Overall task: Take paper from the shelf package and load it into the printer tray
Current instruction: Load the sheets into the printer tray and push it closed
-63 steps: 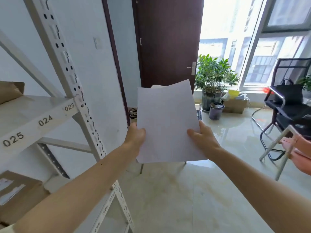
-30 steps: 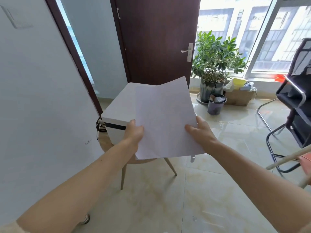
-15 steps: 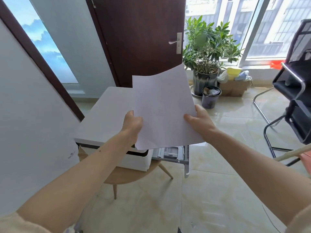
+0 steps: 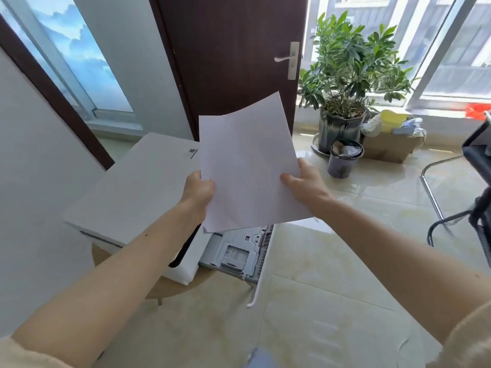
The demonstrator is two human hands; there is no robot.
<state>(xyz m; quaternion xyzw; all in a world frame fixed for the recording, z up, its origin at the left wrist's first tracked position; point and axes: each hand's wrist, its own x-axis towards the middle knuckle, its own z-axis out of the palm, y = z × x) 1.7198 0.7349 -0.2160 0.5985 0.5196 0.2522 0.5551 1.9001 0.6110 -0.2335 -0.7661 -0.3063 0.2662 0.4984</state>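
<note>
I hold a thin stack of white paper (image 4: 247, 166) up in front of me, tilted with its top edge away. My left hand (image 4: 198, 192) grips its left edge and my right hand (image 4: 303, 184) grips its right edge. Below the sheets sits a white printer (image 4: 127, 192) on a small round wooden table (image 4: 170, 288). The printer tray (image 4: 239, 253) is pulled out toward the right, its grey inside showing just under the paper's lower edge. The shelf and its package are out of view.
A dark brown door (image 4: 231, 57) stands behind the printer. A potted plant (image 4: 345, 83), a small dark bin (image 4: 344, 159) and a cardboard box (image 4: 390, 148) sit by the window at right. A black chair (image 4: 475, 181) is at the far right. Glossy tile floor lies ahead.
The view has swung from the shelf to the printer and come closer. The paper stays held by both hands, and the open tray now shows beneath it.
</note>
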